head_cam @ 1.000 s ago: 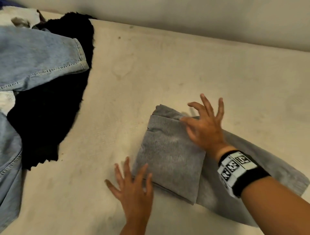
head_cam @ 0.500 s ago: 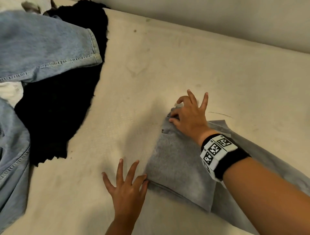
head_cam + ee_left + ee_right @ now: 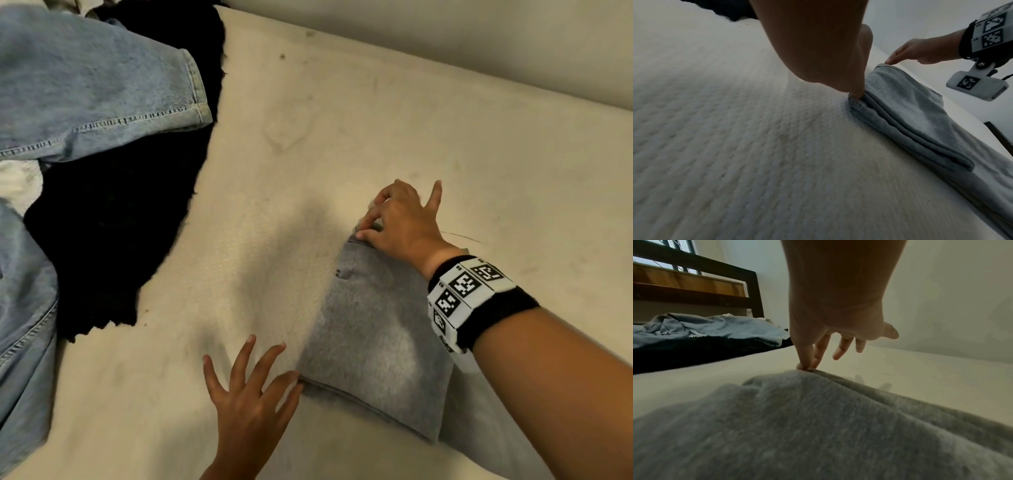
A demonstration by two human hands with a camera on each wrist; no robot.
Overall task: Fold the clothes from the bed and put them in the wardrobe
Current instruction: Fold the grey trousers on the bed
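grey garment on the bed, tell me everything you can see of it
The grey garment is soft, fleecy-looking fabric, partly folded: a thick, layered, roughly rectangular flap lies flat over a longer single layer that trails toward the person under the right forearm. A small dark slit marks its left edge. It rests on the cream mattress, apart from the other clothes. The right hand pinches its far corner with thumb and forefinger; the left hand, fingers spread, touches its near left corner with the thumb.

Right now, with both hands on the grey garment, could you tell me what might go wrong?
The right hand only pinches one far corner of the grey garment, so the stacked layers could slide apart. The left hand merely touches the near corner with its thumb, so it may shift. An unfolded tail lies under the right forearm and may drag.
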